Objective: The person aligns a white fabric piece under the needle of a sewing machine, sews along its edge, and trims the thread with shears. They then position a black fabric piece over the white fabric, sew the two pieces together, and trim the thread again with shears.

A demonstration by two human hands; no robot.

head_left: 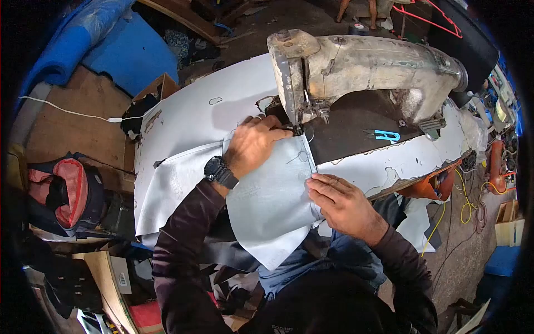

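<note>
A light grey sheet (272,195), perhaps vinyl or leather, lies over the front of the sewing machine (367,61) table, with its top edge at the presser foot (298,130). My left hand (253,146), wearing a watch (221,172), has its fingers closed on the sheet's top edge, with the fingertips close beside the presser foot. Between thumb and fingers, my right hand (347,207) grips the sheet's right edge, where a folded seam runs. Loose dark thread (300,157) curls on the sheet near the needle. The needle tip itself is hidden.
Blue thread snips (386,135) lie on the dark machine bed, right of the needle. The worn white tabletop (194,122) extends left. An open bag (67,192) with a red lining is at far left. Yellow cord (461,195) hangs on the right.
</note>
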